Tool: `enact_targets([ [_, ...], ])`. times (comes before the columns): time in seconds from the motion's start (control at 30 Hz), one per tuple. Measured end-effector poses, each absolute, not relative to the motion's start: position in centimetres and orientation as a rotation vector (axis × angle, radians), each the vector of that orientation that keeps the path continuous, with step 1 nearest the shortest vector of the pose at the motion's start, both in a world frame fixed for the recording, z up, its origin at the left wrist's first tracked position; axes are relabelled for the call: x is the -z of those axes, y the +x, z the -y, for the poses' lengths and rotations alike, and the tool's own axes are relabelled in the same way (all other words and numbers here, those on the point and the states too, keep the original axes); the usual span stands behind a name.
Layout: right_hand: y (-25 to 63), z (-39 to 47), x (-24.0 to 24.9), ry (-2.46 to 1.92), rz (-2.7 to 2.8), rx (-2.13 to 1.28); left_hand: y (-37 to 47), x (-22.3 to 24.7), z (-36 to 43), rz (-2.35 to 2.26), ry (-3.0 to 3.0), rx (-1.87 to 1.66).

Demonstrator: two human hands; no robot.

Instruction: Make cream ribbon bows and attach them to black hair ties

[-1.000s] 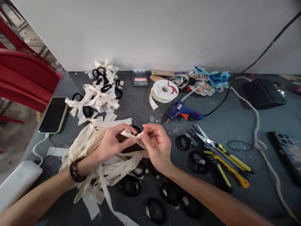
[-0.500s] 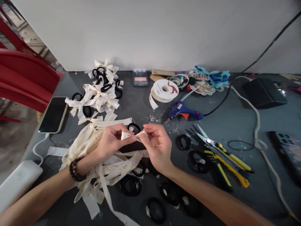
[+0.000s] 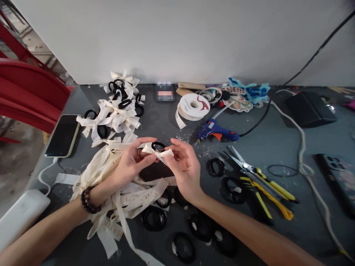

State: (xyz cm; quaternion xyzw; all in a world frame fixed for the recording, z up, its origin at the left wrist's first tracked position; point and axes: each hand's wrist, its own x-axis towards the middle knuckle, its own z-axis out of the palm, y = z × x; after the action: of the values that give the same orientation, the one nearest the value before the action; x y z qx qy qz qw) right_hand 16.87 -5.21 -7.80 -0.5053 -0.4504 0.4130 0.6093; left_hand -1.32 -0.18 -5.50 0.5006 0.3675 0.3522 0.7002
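Your work sits over the gray tabletop (image 3: 277, 142), between you and the pale wall (image 3: 194, 40). Your left forearm (image 3: 52, 231) enters from the lower left and your right forearm (image 3: 241, 232) from the lower right, both angled inward and converging near the middle. The heap of loose ribbon (image 3: 97, 166) lies beside and partly under your left wrist.

Your right hand (image 3: 185, 171) is raised, its fingers curled inward, thumb against the bow's right end. Your left hand (image 3: 130, 164) mirrors it, knuckles up, index finger arched above the thumb. The fingers of both hands are narrow, pinching the bow between them.

Beyond your right hand, the blue glue gun (image 3: 215, 130) rests on its side, near the ribbon spool (image 3: 194, 107). The cream ribbon bow (image 3: 159, 152) is held level between your two hands, above the tabletop. Your left wrist carries a beaded bracelet (image 3: 89, 199). The smallest item, a black hair band (image 3: 158, 145), shows as an arc just behind the bow.
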Motion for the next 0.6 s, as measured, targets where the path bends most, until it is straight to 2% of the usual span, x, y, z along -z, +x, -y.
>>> enact_targets([
  [0.27,17.0,5.3,8.0,-1.176,1.038,-1.013,-1.0,4.3,0.6,-0.853,1.241,-0.743],
  [0.6,17.0,5.6,8.1,-1.284,1.168,-0.959,-1.2,5.8,0.6,-0.889,1.541,-0.803],
])
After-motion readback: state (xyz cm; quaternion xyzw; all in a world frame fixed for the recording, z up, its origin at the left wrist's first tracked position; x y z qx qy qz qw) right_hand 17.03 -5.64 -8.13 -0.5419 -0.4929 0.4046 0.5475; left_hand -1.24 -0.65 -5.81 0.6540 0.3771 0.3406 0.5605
